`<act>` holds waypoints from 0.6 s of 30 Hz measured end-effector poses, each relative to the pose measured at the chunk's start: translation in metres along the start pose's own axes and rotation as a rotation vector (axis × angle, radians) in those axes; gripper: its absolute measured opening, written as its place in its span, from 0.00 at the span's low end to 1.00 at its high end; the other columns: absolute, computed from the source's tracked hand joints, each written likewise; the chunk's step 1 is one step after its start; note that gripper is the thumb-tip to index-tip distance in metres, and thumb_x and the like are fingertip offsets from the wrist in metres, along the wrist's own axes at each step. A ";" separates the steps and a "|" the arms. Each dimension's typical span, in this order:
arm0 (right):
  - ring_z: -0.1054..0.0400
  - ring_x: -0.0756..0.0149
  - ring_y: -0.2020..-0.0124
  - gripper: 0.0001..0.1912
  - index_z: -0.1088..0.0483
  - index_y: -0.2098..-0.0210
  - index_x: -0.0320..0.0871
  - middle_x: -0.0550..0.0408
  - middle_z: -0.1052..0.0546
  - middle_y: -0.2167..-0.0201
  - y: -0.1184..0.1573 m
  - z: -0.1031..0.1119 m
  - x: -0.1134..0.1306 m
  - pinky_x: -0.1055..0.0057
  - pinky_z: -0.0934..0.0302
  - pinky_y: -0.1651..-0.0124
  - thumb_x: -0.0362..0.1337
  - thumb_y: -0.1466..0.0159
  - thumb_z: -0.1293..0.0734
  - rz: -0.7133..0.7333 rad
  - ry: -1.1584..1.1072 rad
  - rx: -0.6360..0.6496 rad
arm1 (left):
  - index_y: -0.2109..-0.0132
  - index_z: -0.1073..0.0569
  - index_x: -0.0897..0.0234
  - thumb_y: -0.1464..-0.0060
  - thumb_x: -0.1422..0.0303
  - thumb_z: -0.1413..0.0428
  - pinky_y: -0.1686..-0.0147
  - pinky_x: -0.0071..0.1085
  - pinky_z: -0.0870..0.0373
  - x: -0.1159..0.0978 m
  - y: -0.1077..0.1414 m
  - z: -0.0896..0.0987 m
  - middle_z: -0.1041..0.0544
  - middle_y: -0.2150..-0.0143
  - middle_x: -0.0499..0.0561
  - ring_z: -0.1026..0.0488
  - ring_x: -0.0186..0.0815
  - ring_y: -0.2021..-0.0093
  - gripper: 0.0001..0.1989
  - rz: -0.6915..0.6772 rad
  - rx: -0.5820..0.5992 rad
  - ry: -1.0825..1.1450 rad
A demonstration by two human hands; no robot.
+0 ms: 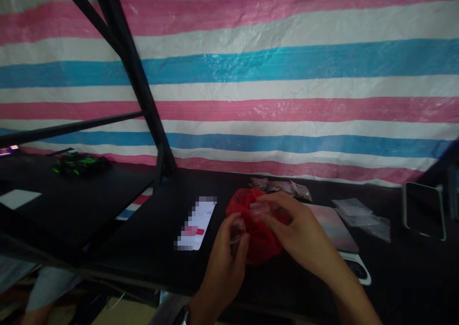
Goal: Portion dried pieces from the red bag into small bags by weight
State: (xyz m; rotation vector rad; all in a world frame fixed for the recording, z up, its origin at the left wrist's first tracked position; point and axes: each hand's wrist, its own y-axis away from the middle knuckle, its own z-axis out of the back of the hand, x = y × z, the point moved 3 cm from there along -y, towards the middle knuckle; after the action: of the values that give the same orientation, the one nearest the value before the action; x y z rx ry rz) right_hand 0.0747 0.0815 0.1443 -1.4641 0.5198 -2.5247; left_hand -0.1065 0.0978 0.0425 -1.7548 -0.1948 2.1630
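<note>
The left hand [225, 263] and right hand [299, 232] each pinch clear plastic [259, 211] over red mesh [264, 249]; a loosened pinch could drop it into folds.

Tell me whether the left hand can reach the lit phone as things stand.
Likely yes: the lit phone lies beside the left hand with nothing seen between them, though that hand appears to hold clear plastic.
</note>
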 end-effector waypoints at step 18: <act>0.22 0.60 0.50 0.25 0.20 0.49 0.44 0.51 0.19 0.49 -0.001 -0.037 -0.053 0.65 0.31 0.44 0.21 0.43 0.31 -0.218 -0.132 0.375 | 0.47 0.29 0.61 0.59 0.61 0.34 0.61 0.40 0.24 0.006 -0.030 0.006 0.21 0.62 0.49 0.22 0.41 0.64 0.30 0.372 -0.370 0.157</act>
State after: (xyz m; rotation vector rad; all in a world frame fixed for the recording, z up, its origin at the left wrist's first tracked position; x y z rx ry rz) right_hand 0.0693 0.1069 0.0853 -1.5904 -0.1380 -2.4767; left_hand -0.1076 0.1281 0.0476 -2.3172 -0.2599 2.3394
